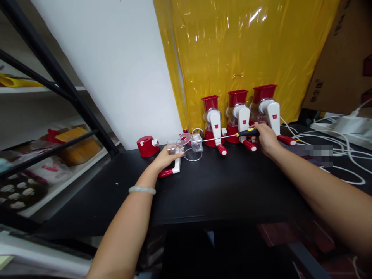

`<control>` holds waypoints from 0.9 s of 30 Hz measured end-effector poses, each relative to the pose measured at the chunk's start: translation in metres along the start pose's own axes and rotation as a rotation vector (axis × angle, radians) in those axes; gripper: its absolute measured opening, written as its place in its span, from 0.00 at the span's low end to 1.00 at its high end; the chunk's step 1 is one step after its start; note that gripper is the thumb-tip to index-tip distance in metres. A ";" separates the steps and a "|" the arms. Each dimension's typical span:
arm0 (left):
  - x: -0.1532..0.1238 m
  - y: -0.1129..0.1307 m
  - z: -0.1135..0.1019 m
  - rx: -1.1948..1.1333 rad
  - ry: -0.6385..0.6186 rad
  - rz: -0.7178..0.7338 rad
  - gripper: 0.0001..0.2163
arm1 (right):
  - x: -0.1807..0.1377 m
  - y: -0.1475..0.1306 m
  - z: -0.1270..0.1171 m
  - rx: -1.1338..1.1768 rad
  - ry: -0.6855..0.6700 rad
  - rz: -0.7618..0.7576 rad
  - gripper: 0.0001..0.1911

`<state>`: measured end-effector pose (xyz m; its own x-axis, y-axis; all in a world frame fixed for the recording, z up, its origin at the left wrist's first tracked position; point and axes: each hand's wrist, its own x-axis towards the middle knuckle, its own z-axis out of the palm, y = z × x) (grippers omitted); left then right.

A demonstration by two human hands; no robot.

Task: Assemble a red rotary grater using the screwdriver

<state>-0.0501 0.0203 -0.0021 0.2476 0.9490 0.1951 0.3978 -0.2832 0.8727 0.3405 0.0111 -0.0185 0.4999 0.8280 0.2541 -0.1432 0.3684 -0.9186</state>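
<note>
My right hand is closed around the black and yellow handle of a screwdriver. Its long metal shaft runs left to a clear plastic grater body on the black table. My left hand grips the left side of that clear part, its fingers partly hidden behind it. Beside the left hand lies a white crank with a red handle. Just left of it sits a red round base with a white knob. A metal drum stands behind the clear part.
Three assembled red and white rotary graters line the back of the table, against yellow wrapping. White cables and a power strip are at the right. A black-framed shelf stands at the left.
</note>
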 end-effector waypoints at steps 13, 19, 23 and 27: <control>-0.002 0.003 -0.001 0.011 0.028 -0.013 0.17 | -0.007 -0.006 0.001 0.116 -0.034 0.011 0.10; 0.000 0.000 -0.002 0.026 0.074 0.006 0.17 | -0.005 -0.003 0.001 0.073 -0.074 -0.010 0.10; 0.001 -0.001 -0.002 0.013 0.050 0.029 0.19 | -0.006 -0.004 0.003 0.021 -0.061 -0.018 0.16; 0.001 -0.001 -0.002 0.030 0.055 0.027 0.18 | -0.008 -0.008 0.004 -0.036 -0.022 0.001 0.21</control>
<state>-0.0517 0.0215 -0.0018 0.2099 0.9469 0.2437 0.4182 -0.3123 0.8530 0.3340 0.0036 -0.0117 0.4805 0.8379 0.2591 -0.1125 0.3518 -0.9293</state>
